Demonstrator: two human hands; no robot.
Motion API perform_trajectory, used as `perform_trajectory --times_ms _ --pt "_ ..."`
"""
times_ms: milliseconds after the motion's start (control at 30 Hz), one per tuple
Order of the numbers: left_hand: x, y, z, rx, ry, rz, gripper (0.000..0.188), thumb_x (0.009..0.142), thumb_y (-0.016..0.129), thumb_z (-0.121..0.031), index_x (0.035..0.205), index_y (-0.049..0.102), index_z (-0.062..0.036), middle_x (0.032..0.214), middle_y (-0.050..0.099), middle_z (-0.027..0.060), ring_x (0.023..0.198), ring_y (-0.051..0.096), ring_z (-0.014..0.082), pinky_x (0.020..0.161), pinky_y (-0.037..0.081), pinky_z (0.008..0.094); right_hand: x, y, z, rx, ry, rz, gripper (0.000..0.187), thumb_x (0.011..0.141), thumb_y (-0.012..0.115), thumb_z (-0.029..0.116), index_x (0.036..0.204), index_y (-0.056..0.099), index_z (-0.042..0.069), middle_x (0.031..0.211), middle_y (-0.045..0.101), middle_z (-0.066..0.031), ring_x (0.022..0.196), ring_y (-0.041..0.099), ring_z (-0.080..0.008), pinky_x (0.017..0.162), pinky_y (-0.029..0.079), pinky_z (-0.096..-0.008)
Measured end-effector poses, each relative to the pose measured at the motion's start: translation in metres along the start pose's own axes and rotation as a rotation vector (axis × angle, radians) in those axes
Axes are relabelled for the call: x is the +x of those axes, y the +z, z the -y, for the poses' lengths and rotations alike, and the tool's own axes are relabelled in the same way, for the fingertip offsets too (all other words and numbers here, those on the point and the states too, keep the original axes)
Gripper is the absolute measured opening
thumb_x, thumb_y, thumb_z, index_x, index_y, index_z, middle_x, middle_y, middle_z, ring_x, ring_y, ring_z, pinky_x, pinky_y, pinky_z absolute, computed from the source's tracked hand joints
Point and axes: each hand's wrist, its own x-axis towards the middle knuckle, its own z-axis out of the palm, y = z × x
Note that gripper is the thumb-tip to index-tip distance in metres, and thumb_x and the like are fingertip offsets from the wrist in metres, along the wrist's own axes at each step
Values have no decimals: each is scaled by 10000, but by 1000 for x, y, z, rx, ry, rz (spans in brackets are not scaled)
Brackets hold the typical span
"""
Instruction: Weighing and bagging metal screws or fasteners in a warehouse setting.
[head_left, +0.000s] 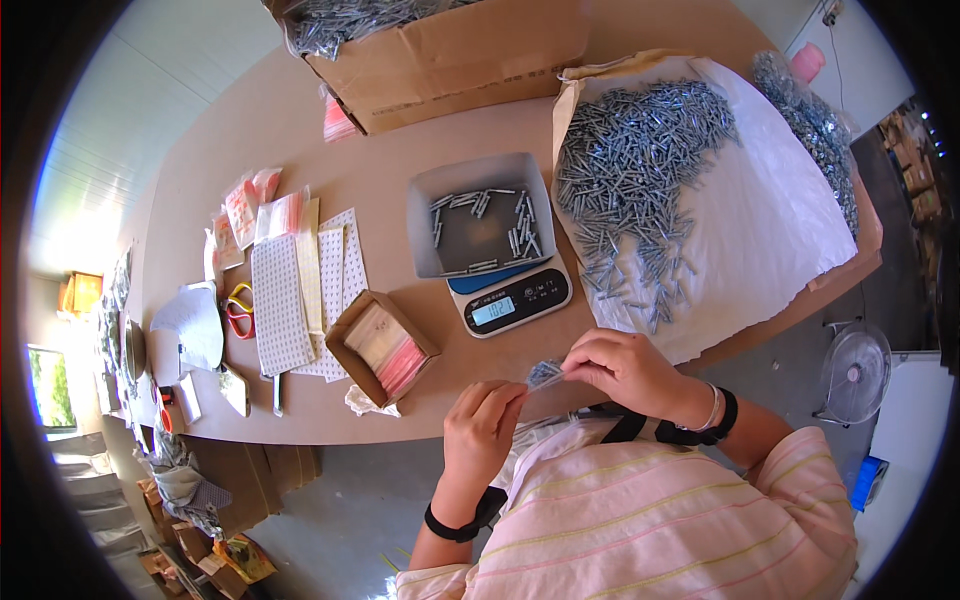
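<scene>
Pinched between the thumb and fingers of the right hand [622,368] is a small clear plastic bag [545,375] with a few grey metal pieces showing through it; the bag hangs just over the near edge of the table [300,130], close to the person's chest. The left hand [480,425] sits just beside it, fingers curled and raised toward the bag's lower corner; whether its fingertips actually touch the film cannot be told. Both forearms come up from the lower edge, wrists bent inward so the hands meet in front of a pink, striped shirt. Each wrist wears a dark band.

Beyond the hands stands a small digital scale [515,297] with a lit display, carrying a square grey tray [480,215] that holds a thin scatter of short silvery screws. To the right, a heap of the same screws [640,170] spreads across a white sheet [770,220] laid over flattened cardboard. A large brown cardboard box [450,55] at the far edge is also filled with screws. Left of the scale, an open small carton [380,345] holds a stack of flat clear bags with red edges. Farther left lie white dotted sheets [282,300] and red-handled scissors [240,310].
</scene>
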Motion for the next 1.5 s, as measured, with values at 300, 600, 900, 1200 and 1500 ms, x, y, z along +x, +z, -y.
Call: perform_trajectory --times_ms 300,600,900,1200,1500 --pt "12 0 -5 -88 -14 -13 127 785 749 37 885 731 -39 865 699 90 767 673 247 660 531 329 10 -5 -2 -46 -196 7 137 871 724 38 976 637 47 974 637 -82 930 591 -294 812 498 -381" --pt "17 4 -10 -107 70 28 162 755 754 28 887 701 -49 865 679 92 791 646 295 715 522 379 16 0 0 -129 -366 56 159 848 712 52 982 626 43 957 582 -101 954 540 -317 842 479 -398" --pt "5 -23 -15 8 73 -24 126 754 797 -29 846 721 -71 791 667 76 724 638 288 655 515 378 43 -22 34 -149 -341 292 60 820 742 161 805 705 116 817 583 -65 829 613 -271 741 515 -397" --pt "17 -94 34 188 -227 -210 350 791 775 3 1122 662 14 982 673 162 822 685 249 701 566 352 232 -152 164 -493 -766 -645 87 900 716 152 925 689 73 891 615 -83 797 632 -247 700 499 -349" --pt "22 -110 86 413 -138 98 416 795 650 2 1210 667 10 1022 700 210 963 663 412 811 543 455 233 -175 92 -611 -271 -244 297 825 791 245 995 678 29 975 672 -164 877 673 -320 738 516 -408"
